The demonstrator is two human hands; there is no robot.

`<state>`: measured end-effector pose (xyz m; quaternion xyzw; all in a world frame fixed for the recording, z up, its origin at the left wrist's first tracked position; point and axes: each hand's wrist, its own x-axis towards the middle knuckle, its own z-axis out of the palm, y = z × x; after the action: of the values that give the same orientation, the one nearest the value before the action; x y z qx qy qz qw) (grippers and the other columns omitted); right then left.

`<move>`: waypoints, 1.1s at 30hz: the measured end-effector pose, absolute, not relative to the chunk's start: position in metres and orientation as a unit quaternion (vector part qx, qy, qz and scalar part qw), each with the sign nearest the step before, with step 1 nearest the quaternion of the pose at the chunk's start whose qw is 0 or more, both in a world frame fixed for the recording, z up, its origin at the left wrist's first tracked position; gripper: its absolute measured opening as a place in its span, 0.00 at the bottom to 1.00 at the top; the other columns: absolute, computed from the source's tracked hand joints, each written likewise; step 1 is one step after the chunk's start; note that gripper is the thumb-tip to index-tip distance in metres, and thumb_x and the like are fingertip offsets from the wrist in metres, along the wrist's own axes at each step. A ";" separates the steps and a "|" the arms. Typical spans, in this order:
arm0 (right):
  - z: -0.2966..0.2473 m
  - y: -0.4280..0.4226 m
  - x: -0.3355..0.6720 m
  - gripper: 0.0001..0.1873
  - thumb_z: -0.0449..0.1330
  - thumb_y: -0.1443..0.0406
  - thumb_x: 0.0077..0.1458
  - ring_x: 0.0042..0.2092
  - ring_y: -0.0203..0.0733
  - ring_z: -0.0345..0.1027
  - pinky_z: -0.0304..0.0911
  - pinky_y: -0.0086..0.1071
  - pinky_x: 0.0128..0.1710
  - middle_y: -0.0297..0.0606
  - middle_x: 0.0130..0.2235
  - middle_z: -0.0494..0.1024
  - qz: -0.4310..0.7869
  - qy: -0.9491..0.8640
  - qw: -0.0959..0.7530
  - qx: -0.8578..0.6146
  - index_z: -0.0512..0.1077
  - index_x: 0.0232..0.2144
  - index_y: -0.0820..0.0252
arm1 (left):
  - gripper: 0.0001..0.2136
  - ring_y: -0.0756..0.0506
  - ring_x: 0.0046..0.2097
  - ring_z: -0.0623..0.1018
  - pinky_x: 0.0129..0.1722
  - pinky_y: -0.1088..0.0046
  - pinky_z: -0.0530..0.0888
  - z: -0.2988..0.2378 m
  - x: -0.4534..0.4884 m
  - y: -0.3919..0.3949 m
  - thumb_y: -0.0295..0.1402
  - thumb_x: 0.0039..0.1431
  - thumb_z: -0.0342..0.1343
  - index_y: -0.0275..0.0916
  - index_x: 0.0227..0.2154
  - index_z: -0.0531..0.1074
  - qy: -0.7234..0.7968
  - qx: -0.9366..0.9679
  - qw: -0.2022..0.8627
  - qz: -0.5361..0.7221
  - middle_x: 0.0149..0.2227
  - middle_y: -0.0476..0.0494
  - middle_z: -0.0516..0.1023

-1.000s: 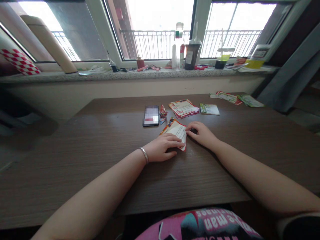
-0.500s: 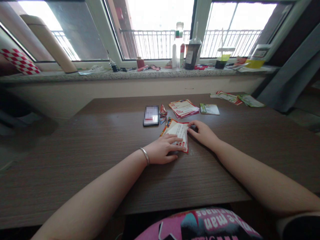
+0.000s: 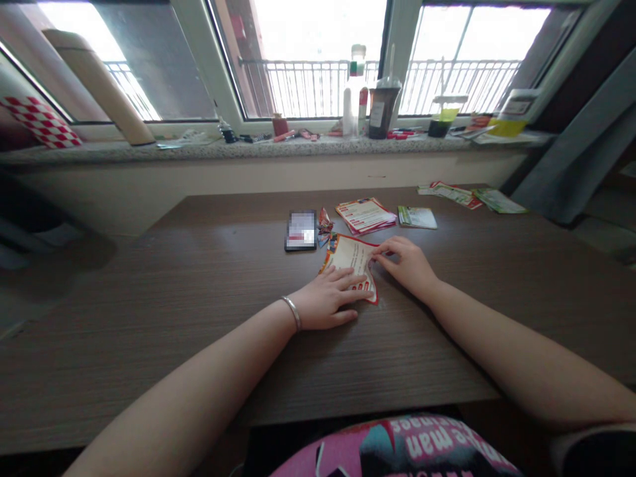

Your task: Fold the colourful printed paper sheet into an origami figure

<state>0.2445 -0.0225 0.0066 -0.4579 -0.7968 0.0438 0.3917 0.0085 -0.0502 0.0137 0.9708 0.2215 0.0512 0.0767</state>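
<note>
A cream printed card (image 3: 350, 254) with a red border and a colourful strip along its left side lies on the table, its right edge curved. My left hand (image 3: 328, 301), with a silver bracelet at the wrist, rests flat across the card's lower left, fingers spread. At the card's right edge, the thumb and forefinger of my right hand (image 3: 408, 266) pinch the paper. Just beyond is a crumpled red-and-blue wrapper (image 3: 324, 222), beside a small dark-framed device with a blurred screen (image 3: 301, 230). Behind the card sits a stack of similar printed cards (image 3: 366, 215).
Right of the stack lies a green-and-white card pile (image 3: 417, 217). More leaflets (image 3: 457, 195) are at the table's far right. On the stone windowsill (image 3: 199, 151) stand a dark cup (image 3: 381, 112), bottles and a yellow-filled container (image 3: 509, 122). A grey curtain (image 3: 571, 146) hangs at right.
The card has turned and flattened a little, showing more of its printed face. My left hand has slid slightly right with it, and my right fingers have closed at its edge.
</note>
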 end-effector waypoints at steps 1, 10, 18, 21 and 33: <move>0.007 -0.023 0.244 0.04 0.59 0.66 0.54 0.38 0.42 0.68 0.64 0.37 0.41 0.38 0.33 0.76 0.047 -0.797 0.393 -0.455 0.75 0.30 0.57 | 0.23 0.34 0.64 0.55 0.61 0.47 0.51 0.013 0.009 -0.050 0.42 0.62 0.48 0.50 0.60 0.57 0.223 0.970 0.077 0.049 0.64 0.46 0.55; 0.009 -0.027 0.241 0.04 0.57 0.67 0.54 0.35 0.40 0.68 0.65 0.34 0.37 0.36 0.31 0.73 0.065 -0.792 0.405 -0.453 0.72 0.29 0.57 | 0.24 0.31 0.65 0.50 0.60 0.41 0.48 0.013 0.011 -0.052 0.43 0.62 0.48 0.54 0.61 0.55 0.251 0.964 0.086 0.028 0.66 0.48 0.51; 0.006 -0.022 0.242 0.02 0.57 0.65 0.52 0.31 0.40 0.66 0.65 0.35 0.33 0.36 0.31 0.73 0.094 -0.743 0.440 -0.495 0.69 0.29 0.57 | 0.25 0.26 0.66 0.43 0.57 0.36 0.46 0.010 0.009 -0.051 0.48 0.61 0.47 0.57 0.61 0.54 0.283 0.956 0.071 0.017 0.67 0.47 0.47; 0.005 -0.021 0.243 0.03 0.58 0.64 0.52 0.29 0.38 0.65 0.64 0.34 0.32 0.35 0.29 0.72 0.107 -0.727 0.449 -0.509 0.68 0.30 0.57 | 0.25 0.25 0.66 0.42 0.57 0.36 0.45 0.008 0.009 -0.050 0.49 0.61 0.47 0.57 0.61 0.54 0.289 0.955 0.066 0.018 0.67 0.44 0.46; -0.002 -0.020 0.233 0.05 0.59 0.63 0.48 0.27 0.36 0.67 0.64 0.31 0.29 0.32 0.26 0.73 0.177 -0.718 0.399 -0.542 0.68 0.29 0.58 | 0.26 0.29 0.65 0.50 0.58 0.39 0.47 0.009 0.010 -0.050 0.49 0.61 0.46 0.54 0.62 0.53 0.274 0.960 0.061 0.018 0.66 0.41 0.49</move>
<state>0.2335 -0.0205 -0.0023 -0.5424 -0.7178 0.1765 0.3992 0.0104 -0.0499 0.0091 0.9596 0.2742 0.0178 0.0609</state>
